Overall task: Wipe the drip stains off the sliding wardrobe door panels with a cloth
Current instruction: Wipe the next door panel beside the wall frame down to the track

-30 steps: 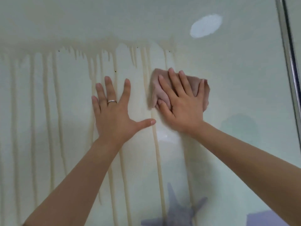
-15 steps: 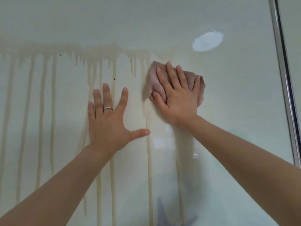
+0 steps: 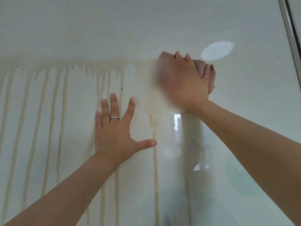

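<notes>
Early on: right hand (image 3: 184, 82), fingers (image 3: 178, 56) flat on the cloth (image 3: 211, 75) w/ a smeared patch beside them; left hand (image 3: 116, 132) splayed on door (image 3: 244, 111); most drips (image 3: 50, 111) left.

door panel (image 3: 244, 111) lies bare right of the cloth (image 3: 210, 75) up to what seems a metal frame (image 3: 291, 30).
</notes>
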A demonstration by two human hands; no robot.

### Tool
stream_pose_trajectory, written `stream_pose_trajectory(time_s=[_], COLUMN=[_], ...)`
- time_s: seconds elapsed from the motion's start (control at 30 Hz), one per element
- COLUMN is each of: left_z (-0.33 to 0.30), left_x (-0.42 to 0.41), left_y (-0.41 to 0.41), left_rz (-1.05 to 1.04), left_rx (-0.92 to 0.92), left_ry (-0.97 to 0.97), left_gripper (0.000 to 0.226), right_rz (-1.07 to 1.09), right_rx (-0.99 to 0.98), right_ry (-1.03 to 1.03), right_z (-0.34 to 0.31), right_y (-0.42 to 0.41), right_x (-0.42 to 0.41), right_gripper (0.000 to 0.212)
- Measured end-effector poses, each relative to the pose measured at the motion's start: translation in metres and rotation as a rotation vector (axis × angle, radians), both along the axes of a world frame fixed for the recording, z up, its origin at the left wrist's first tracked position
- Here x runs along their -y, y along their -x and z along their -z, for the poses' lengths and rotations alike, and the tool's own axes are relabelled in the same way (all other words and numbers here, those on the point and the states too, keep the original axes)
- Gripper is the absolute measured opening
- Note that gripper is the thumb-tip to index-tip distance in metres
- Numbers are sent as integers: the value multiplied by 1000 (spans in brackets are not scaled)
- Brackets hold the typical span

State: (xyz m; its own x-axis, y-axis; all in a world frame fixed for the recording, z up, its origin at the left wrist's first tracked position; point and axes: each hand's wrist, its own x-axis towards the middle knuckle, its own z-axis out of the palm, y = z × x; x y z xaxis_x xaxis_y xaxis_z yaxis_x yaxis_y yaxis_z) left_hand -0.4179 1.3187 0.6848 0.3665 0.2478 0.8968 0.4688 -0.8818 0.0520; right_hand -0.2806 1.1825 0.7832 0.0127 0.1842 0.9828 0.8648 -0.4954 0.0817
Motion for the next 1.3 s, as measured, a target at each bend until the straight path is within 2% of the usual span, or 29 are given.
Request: stream_pose_trajectory(time_s=[0.03, 0.07, 0.1, 0.17, 0.27, 0.33, 0.4, 0.5, 0.57, 0.63, 0.7, 0.77, 0.8, 0.87, 0.97, 1.03, 1.2, 1.23, 1.3], left_z=[0, 1, 0, 0, 1, 1, 1, 1, 2, 3, 3, 2, 2, 1, 2, 2, 2, 2, 2], left_x=[-1, -2, -3, -2, 1, 2, 0, -3, -5, -6, -5, -3, -3, -4, -6, -5, -3, -3, -5], left_y=[-1, -2, -2, -2, -1, -1, 0, -1, -3, -4, -3, -2, -2, -3, -4, -4, -3, -3, -3], left_rz=[-1, 2, 7, 17, 33, 37, 36, 17, 21, 41, 43, 20, 7, -2, 15, 17, 17, 9, 1], left_rx=[4, 6, 13, 19, 27, 23, 27, 28, 35, 55, 52, 34, 18, 11, 30, 30, 36, 32, 21], left_ry=[0, 1, 1, 3, 13, 16, 7, -9, -16, -19, -18, -13, -7, -5, -10, -14, -12, -15, -5], left_gripper=[117, 117, 117, 117, 116, 117, 116, 115, 116, 117, 117, 127, 133, 128, 119, 116, 115, 115, 116], right_rz=[-85, -55, 20, 103, 145, 332, 449, 272, 262, 311, 354, 369, 358, 295, 233, 222, 183, 198, 262], right_rx=[-186, -255, -229, -250, -94, -41, 74, 23, -30, 9, 46, 72, 116, 146, -8, -11, 300, 302, 182], right_ry=[-30, -66, -162, -107, -13, 101, 78, -16, -113, -81, 66, 169, 169, 106, -60, -53, 208, 175, 31], right_z=[-12, -13, -17, -14, 3, 10, 5, -15, -22, -15, -4, -2, -5, -15, -27, -18, 6, 3, 1], right_y=[-1, 11, 13, 5, -24, -33, -29, 1, 15, 20, 9, -3, -4, -4, 13, 23, 18, 11, 3], right_x=[-2, -7, -13, -32, -45, -30, -11, -2, -21, -46, -64, -54, -43, -22, -11, -28, -20, -13, -7], right_gripper=[51, 47, 46, 52, 84, 98, 93, 65, 60, 65, 80, 93, 93, 79, 59, 58, 69, 71, 74])
